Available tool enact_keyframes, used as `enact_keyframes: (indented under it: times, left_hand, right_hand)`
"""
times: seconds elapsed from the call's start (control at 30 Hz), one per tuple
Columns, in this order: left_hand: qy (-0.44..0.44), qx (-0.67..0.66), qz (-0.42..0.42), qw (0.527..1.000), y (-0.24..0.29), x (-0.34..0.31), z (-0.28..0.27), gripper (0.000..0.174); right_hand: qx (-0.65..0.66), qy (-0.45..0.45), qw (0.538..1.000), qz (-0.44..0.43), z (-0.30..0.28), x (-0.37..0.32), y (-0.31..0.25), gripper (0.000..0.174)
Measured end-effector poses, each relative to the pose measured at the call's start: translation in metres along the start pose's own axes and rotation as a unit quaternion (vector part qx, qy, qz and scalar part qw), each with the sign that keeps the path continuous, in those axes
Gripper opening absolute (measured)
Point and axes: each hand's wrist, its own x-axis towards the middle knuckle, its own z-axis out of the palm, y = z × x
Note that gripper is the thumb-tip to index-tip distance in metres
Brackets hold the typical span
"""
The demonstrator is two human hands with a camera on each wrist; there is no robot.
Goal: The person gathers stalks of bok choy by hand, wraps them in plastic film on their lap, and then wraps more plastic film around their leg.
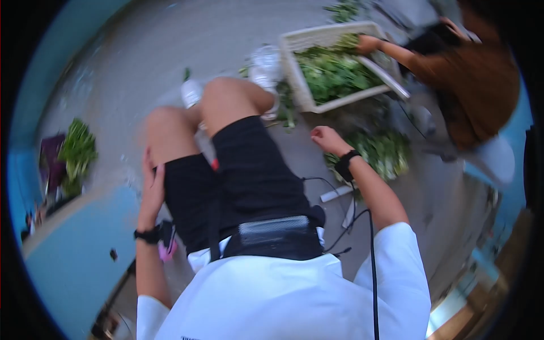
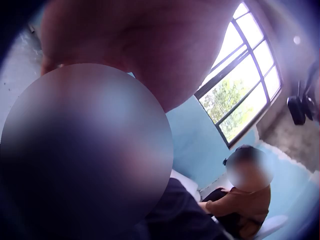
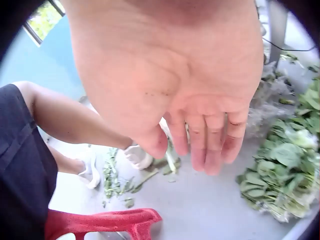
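Observation:
My right hand (image 1: 330,140) hangs over the floor beside a pile of leafy greens (image 1: 385,156). In the right wrist view, the palm of the right hand (image 3: 170,70) shows, fingers loosely bent and nothing in them. The bunched greens (image 3: 285,165) lie to its right, and loose leaf scraps (image 3: 114,172) lie below near the shoes. My left hand (image 1: 151,190) rests along the side of the left thigh, fingers extended, holding nothing visible. In the left wrist view the left hand (image 2: 135,40) is a dark close shape, its fingers mostly hidden.
A white crate (image 1: 298,85) of greens stands ahead to the right. Another person (image 1: 476,85) sits beside it, a hand at the greens. More greens (image 1: 78,147) lie far left. Cables (image 1: 371,272) run by my right arm. A red stool (image 3: 110,220) is under me.

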Motion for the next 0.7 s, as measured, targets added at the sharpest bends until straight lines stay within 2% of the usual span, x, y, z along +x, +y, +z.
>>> enact_keyframes:
  times: [0.07, 0.1, 0.13, 0.17, 0.2, 0.23, 0.27, 0.3, 0.33, 0.4, 0.43, 0.5, 0.53, 0.6, 0.63, 0.7]
  left_hand:
    - [-0.029, -0.135, -0.147, 0.979, -0.019, 0.001, 0.001, 0.069]
    - [-0.061, -0.297, -0.231, 0.925, -0.064, 0.006, 0.002, 0.073]
    - [-0.068, -0.380, -0.219, 0.896, -0.056, 0.013, 0.012, 0.078]
    - [-0.101, -0.358, -0.131, 0.919, -0.041, 0.026, 0.013, 0.078]
    - [-0.057, -0.316, -0.188, 0.928, -0.079, 0.040, 0.024, 0.077]
    - [-0.047, -0.282, -0.177, 0.942, -0.052, 0.051, 0.023, 0.079]
    - [-0.079, -0.294, -0.117, 0.945, -0.048, 0.073, 0.026, 0.081]
    - [-0.137, -0.328, -0.096, 0.930, -0.035, 0.097, 0.024, 0.086]
    - [-0.175, -0.400, -0.092, 0.895, -0.063, 0.130, 0.061, 0.086]
    - [-0.053, -0.277, -0.081, 0.956, -0.115, 0.173, 0.113, 0.081]
    - [-0.042, -0.281, -0.087, 0.955, -0.119, 0.181, 0.121, 0.081]
    - [0.045, -0.281, -0.106, 0.953, -0.121, 0.179, 0.125, 0.075]
    - [0.050, -0.284, -0.109, 0.951, -0.108, 0.166, 0.105, 0.075]
    - [-0.036, -0.160, -0.150, 0.975, -0.071, 0.131, 0.044, 0.052]
    - [-0.043, -0.279, -0.168, 0.944, -0.083, 0.114, 0.037, 0.045]
    - [-0.010, -0.188, -0.210, 0.959, -0.105, 0.069, 0.019, 0.039]
  right_hand:
    - [0.006, 0.021, 0.998, -0.057, 0.009, 0.026, -0.042, 0.026]
    - [0.045, -0.007, 0.998, -0.051, 0.019, 0.035, -0.052, 0.023]
    - [0.037, -0.035, 0.996, -0.069, 0.024, 0.040, -0.060, 0.020]
    - [0.069, -0.052, 0.988, -0.126, 0.034, 0.043, -0.062, 0.025]
    - [0.110, -0.068, 0.980, -0.150, 0.033, 0.028, -0.099, 0.032]
    - [0.039, -0.086, 0.980, -0.178, 0.040, 0.037, -0.067, 0.038]
    - [0.122, -0.110, 0.971, -0.174, 0.042, 0.024, -0.069, 0.040]
    - [0.114, -0.130, 0.967, -0.187, 0.053, 0.043, -0.088, 0.040]
    - [0.110, -0.144, 0.965, -0.189, 0.046, 0.035, -0.071, 0.040]
    - [0.098, -0.166, 0.963, -0.190, 0.044, 0.022, -0.059, 0.040]
    - [0.093, -0.176, 0.962, -0.188, 0.047, 0.017, -0.062, 0.040]
    - [0.086, -0.187, 0.962, -0.179, 0.051, 0.009, -0.065, 0.041]
    - [0.083, -0.190, 0.963, -0.173, 0.046, -0.004, -0.054, 0.041]
    - [0.081, -0.188, 0.965, -0.164, 0.037, -0.009, -0.039, 0.041]
    - [0.079, -0.187, 0.967, -0.157, 0.035, -0.012, -0.037, 0.042]
    - [0.064, -0.185, 0.970, -0.144, 0.036, -0.011, -0.050, 0.042]
